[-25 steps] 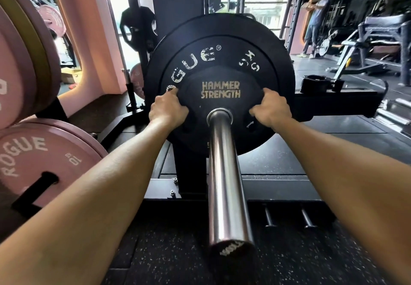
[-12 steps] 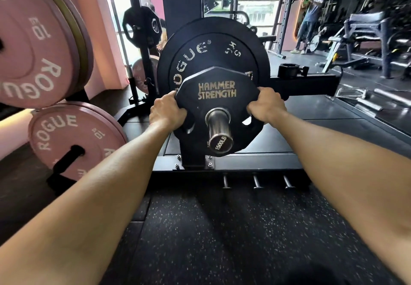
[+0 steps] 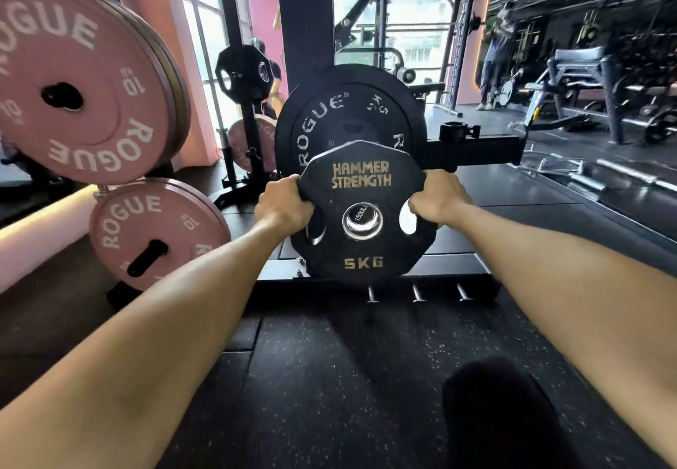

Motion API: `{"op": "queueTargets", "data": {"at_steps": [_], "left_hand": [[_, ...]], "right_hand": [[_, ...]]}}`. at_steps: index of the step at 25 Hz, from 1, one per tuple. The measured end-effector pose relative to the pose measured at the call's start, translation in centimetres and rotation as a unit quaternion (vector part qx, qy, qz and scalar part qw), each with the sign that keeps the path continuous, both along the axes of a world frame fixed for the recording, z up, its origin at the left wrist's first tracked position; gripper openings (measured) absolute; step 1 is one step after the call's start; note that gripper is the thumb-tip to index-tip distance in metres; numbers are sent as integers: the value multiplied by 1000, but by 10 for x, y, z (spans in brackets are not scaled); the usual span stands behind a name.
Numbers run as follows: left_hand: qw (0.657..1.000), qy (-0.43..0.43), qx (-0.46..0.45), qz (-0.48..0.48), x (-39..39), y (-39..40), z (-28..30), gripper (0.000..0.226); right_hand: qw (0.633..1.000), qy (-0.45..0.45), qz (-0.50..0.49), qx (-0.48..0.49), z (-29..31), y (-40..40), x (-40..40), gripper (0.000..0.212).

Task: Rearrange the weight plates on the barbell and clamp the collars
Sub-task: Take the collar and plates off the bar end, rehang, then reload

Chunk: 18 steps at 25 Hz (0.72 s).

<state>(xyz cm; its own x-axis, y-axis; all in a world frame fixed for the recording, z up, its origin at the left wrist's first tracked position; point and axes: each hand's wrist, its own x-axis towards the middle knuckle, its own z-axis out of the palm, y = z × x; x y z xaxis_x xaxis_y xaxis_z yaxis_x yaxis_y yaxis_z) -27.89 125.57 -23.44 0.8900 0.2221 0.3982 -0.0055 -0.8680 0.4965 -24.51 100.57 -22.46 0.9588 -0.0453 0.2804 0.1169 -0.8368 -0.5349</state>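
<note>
A small black Hammer Strength 5 kg plate sits at the very tip of the barbell sleeve, whose chrome end cap shows through the plate's hole. My left hand grips the plate's left edge, fingers through its grip slot. My right hand grips the right edge the same way. Behind it a larger black Rogue bumper plate stays on the bar. A black collar lies on the rack's horizontal beam to the right.
Pink Rogue 10 kg plates and a lower pink plate hang on storage pegs at left. The black rack upright stands behind the bar. Three short pegs stick out of the rack base. A person stands far right by benches.
Both hands have slid the small 5 kg plate toward me along the sleeve, from against the Rogue plate out to the sleeve's end. I have stepped back.
</note>
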Motion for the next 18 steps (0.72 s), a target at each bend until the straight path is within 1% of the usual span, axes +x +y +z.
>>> {"op": "queueTargets", "data": {"at_steps": [5, 7, 9, 12, 15, 18], "left_hand": [[1000, 13, 16, -23, -25, 6, -12, 22], [999, 11, 22, -25, -30, 9, -6, 24], [999, -9, 33, -25, -32, 13, 11, 27], [997, -52, 60, -25, -30, 16, 52, 24], [993, -77, 89, -15, -20, 19, 110, 21], [991, -97, 96, -10, 0, 21, 174, 5]], "right_hand": [[1000, 21, 6, -13, -13, -2, -25, 7], [1000, 16, 10, -16, -8, -3, -31, 7], [1000, -1, 16, -20, 8, -3, -34, 9], [999, -39, 21, -24, 49, -3, -31, 10], [996, -74, 33, -24, 102, -3, -19, 15], [994, -88, 53, -33, 168, -4, 8, 18]]}}
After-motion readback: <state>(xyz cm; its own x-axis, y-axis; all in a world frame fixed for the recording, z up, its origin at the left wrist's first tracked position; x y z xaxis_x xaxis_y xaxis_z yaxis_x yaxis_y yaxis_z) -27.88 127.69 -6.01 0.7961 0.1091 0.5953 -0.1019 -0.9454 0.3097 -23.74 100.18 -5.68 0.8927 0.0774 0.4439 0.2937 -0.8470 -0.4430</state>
